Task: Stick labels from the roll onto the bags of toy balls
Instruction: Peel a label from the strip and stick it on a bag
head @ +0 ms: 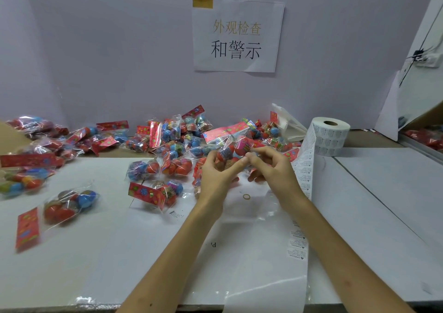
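Crinkly clear film with a red card header: the held bag is up off the table, centre frame, between both hands and just in front of the pile of other bags.

Left hand grips it from the left, fingers curled round the ball end. Right hand pinches at the bag's front with thumb and forefinger tips, its other fingers loosely curled. Too blurry to tell if a label sits under those tips.

Label roll stands on its end at back right, core hole up. Label strip trails from it toward the near edge, passing just beside the right wrist. A rubber band lies on the table below the hands.

Handling, as a judgement:
- The bag looks light. The film is probably slick and floppy, and the hard round balls can shift inside it.
- Best hold is likely cupped round the balls, pulling the film taut over one so the label has a firm backing.
- The header card is the stiff part and good for lifting, but it covers the print.
- Labels look thin and should be taken by an edge so they don't fold onto themselves.
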`<move>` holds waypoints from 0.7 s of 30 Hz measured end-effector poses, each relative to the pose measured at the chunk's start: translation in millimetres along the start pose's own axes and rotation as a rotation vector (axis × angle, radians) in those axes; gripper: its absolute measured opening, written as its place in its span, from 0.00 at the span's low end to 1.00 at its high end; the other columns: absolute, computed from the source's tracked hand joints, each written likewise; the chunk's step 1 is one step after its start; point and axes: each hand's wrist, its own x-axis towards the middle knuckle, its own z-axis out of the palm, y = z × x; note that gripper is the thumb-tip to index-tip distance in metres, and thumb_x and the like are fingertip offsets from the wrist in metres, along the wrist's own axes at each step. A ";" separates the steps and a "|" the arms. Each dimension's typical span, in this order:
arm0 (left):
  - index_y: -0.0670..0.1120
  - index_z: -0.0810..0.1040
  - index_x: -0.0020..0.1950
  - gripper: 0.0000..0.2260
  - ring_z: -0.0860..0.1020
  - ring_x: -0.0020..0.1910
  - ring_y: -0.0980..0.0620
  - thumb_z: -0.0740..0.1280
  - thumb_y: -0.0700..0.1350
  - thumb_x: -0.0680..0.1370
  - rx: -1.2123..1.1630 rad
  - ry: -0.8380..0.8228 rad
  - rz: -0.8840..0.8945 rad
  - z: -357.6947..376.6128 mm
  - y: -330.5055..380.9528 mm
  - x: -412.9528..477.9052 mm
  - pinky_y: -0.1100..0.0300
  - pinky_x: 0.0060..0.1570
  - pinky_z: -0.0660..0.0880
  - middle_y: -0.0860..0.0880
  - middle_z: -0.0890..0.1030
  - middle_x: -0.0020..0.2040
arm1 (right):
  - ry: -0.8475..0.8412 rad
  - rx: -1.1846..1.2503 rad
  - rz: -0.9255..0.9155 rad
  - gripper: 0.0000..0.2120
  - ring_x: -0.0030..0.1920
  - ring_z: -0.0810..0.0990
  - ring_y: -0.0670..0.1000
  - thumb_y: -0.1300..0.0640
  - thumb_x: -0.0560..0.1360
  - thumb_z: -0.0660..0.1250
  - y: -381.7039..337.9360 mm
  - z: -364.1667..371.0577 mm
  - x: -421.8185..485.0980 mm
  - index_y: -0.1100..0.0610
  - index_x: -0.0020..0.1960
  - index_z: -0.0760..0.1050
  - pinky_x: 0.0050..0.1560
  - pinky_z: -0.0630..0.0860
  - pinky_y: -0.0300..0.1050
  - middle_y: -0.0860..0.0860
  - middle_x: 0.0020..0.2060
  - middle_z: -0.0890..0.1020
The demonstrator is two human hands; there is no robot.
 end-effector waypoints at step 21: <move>0.45 0.77 0.64 0.17 0.85 0.53 0.43 0.75 0.42 0.76 0.009 0.033 0.010 0.8 -0.5 0.4 0.41 0.53 0.83 0.45 0.85 0.53 | -0.038 0.056 0.071 0.06 0.35 0.86 0.58 0.59 0.79 0.70 -6.0 -0.3 -2.3 0.61 0.47 0.79 0.36 0.79 0.41 0.60 0.41 0.85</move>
